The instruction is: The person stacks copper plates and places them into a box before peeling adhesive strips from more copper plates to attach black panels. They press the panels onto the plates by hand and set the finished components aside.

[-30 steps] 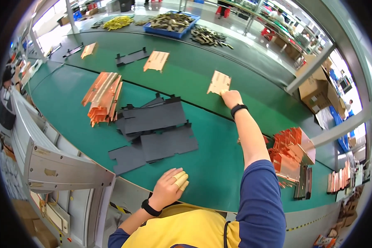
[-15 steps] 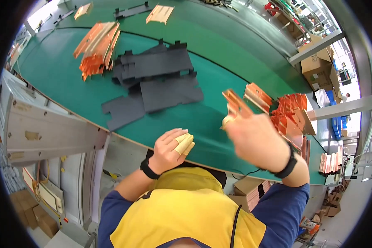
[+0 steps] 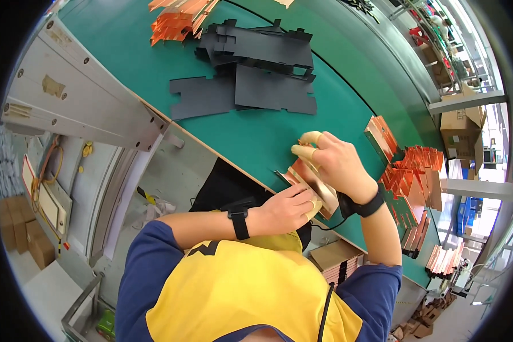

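A bent copper-coloured metal plate [image 3: 324,192] lies tilted near the table's front edge, between my two hands. My left hand [image 3: 288,210] is closed on its near left side, with the thumb side partly hidden. Over its far end curls my right hand [image 3: 341,166], thumb and forefinger pinched together; a bit of copper colour shows at the fingertips. Pale yellow finger covers sit on several fingers, and each wrist wears a black band. Beyond my hands, dark grey cut sheets [image 3: 273,85] lie overlapping in a loose pile.
Copper-coloured plates are stacked at the far left [image 3: 179,20] and in a heap at the right [image 3: 413,176]. One more plate [image 3: 382,138] leans beside that heap. A grey metal frame [image 3: 80,85] borders the green table [image 3: 211,137] on the left. A cardboard box [image 3: 336,253] stands below the front edge.
My right hand has brought the copper-coloured plate left and down toward me. My left hand has moved right to meet it. The view has shifted, so the dark sheets sit higher.
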{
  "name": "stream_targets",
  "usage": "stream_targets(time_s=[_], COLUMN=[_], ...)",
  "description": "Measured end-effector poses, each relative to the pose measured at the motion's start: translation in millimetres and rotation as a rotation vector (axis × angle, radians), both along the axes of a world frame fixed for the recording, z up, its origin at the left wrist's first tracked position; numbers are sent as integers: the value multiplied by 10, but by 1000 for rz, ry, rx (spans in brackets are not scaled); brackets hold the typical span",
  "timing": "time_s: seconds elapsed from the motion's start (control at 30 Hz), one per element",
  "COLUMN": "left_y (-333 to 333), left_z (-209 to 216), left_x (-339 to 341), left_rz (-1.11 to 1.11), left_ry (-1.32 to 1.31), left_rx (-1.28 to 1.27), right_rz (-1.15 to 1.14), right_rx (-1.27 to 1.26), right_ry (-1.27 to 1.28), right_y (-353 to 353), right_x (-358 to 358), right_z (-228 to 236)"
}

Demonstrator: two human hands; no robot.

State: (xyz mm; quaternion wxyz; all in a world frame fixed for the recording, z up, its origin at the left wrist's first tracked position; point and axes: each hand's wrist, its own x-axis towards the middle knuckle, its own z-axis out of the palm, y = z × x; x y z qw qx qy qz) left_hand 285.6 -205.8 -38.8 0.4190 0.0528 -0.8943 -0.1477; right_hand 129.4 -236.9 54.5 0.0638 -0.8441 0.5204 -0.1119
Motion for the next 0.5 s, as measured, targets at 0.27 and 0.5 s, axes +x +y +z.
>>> stream_targets(time_s=[0.27,0.5], left_y=[-22,-50], left_z=[-133,-92], left_x=[42,-7], left_rz=[-91,-96], left_ry=[60,70], left_rx=[38,69], right_rz=[115,-23], right_rx=[33,-94], right_ry=[135,82], right_y=[-94,315], right_x=[-62,-92], right_z=[-129,35])
